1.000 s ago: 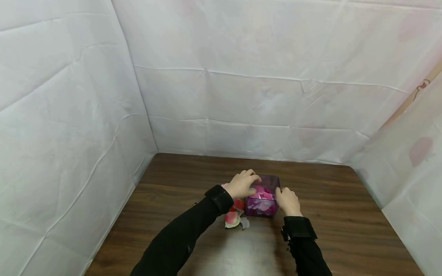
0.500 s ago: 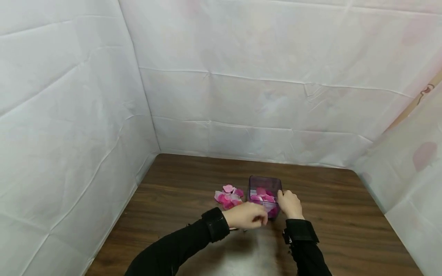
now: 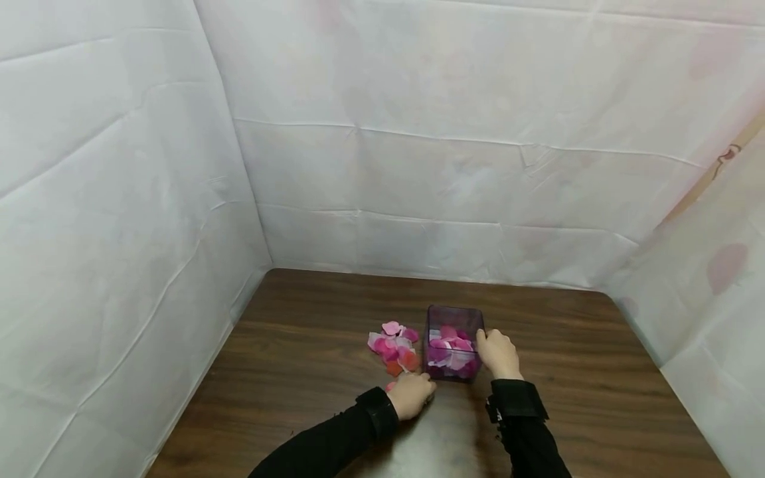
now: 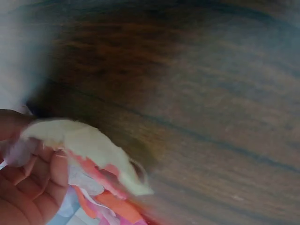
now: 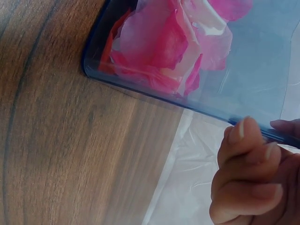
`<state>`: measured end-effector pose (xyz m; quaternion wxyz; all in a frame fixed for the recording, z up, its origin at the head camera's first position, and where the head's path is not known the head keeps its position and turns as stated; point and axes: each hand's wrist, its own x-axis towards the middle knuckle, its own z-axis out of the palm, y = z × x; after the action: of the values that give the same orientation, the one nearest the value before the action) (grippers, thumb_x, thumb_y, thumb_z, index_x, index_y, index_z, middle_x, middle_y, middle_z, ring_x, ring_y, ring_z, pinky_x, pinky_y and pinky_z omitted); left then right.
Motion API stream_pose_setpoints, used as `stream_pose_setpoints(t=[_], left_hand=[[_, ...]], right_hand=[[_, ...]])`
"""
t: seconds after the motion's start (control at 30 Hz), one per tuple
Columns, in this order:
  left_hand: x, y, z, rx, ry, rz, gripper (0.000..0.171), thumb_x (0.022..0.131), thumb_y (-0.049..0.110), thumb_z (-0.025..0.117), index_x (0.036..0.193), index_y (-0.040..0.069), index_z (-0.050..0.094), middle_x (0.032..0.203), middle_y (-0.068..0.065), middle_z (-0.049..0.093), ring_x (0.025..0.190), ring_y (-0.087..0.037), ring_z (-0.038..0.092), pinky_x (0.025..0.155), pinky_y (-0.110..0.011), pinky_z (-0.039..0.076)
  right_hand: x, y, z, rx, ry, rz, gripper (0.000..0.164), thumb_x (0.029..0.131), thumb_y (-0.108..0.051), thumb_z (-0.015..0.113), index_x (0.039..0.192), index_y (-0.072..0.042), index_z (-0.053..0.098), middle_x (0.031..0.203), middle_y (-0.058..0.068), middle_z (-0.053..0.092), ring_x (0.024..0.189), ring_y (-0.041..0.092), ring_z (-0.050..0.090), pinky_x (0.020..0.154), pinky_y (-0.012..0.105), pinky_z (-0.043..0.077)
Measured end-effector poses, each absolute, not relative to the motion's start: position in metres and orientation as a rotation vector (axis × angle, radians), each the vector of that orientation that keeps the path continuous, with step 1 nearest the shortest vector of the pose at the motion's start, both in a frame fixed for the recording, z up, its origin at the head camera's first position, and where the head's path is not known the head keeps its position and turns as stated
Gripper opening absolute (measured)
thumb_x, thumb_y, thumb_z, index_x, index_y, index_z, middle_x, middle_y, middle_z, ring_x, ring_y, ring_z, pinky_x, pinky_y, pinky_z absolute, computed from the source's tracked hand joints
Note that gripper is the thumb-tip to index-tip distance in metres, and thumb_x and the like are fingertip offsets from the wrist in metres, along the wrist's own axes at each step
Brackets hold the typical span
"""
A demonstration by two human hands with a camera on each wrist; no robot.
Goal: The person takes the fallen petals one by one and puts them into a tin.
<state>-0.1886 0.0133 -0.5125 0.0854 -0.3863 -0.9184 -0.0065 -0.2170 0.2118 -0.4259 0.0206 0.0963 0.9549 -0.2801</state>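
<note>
My right hand (image 3: 499,353) pinches the right rim of a see-through purple box (image 3: 457,317), thumb on one side and curled fingers on the other, as the right wrist view shows. Inside the box lie pink, white and magenta petals (image 5: 159,47). My left hand (image 3: 411,396) is low over the table, just in front of the box's left corner. In the left wrist view its fingers and thumb (image 4: 35,187) pinch a cream-and-pink petal (image 4: 93,145) and a small greyish-lilac petal (image 4: 21,152).
A loose pile of pink, white and orange petals (image 3: 394,345) lies on the brown wooden table (image 3: 323,332), left of the box. White cloth walls (image 3: 418,172) stand behind and at both sides.
My left hand has come from above the box's left rim down to the table in front of it, now with petals in its fingers. The right hand keeps hold of the box.
</note>
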Motion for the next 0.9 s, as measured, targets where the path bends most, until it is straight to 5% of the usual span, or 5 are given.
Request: stream_pose_setpoints(t=[0.33, 0.53, 0.77, 0.9], left_hand=[[-0.207, 0.001, -0.481, -1.295, -2.701, -0.473, 0.011, 0.079, 0.01, 0.068, 0.074, 0.018, 0.064, 0.075, 0.008, 0.059, 0.068, 0.0, 0.053, 0.059, -0.01, 0.037], [-0.223, 0.002, -0.438, -1.509, -2.654, -0.869, 0.012, 0.082, 0.001, 0.062, 0.081, 0.013, 0.063, 0.083, 0.005, 0.059, 0.07, 0.003, 0.045, 0.064, -0.005, 0.036], [-0.239, 0.016, -0.395, -1.317, -2.632, -0.947, 0.011, 0.083, 0.001, 0.061, 0.085, 0.011, 0.063, 0.087, 0.001, 0.06, 0.071, -0.001, 0.048, 0.063, -0.008, 0.039], [-0.248, 0.025, -0.389, -1.195, -2.668, -0.928, 0.01, 0.085, 0.003, 0.061, 0.086, 0.012, 0.063, 0.088, 0.001, 0.06, 0.072, -0.001, 0.05, 0.063, -0.009, 0.04]], right_hand=[[-0.217, 0.217, -0.426, 0.285, 2.972, -0.84, 0.043, 0.098, -0.026, 0.033, 0.084, 0.005, 0.061, 0.074, 0.019, 0.062, 0.068, 0.03, 0.06, 0.065, 0.044, 0.046], [-0.215, 0.22, -0.424, 0.305, 2.935, -0.874, 0.047, 0.1, -0.026, 0.031, 0.099, 0.01, 0.06, 0.066, 0.016, 0.06, 0.055, 0.024, 0.057, 0.06, 0.041, 0.045], [-0.215, 0.223, -0.427, 0.314, 2.923, -0.867, 0.046, 0.099, -0.026, 0.029, 0.1, 0.009, 0.059, 0.061, 0.012, 0.056, 0.053, 0.021, 0.054, 0.06, 0.038, 0.042], [-0.217, 0.221, -0.43, 0.33, 2.927, -0.866, 0.046, 0.098, -0.027, 0.03, 0.087, 0.006, 0.061, 0.059, 0.011, 0.057, 0.051, 0.021, 0.054, 0.056, 0.036, 0.042]])
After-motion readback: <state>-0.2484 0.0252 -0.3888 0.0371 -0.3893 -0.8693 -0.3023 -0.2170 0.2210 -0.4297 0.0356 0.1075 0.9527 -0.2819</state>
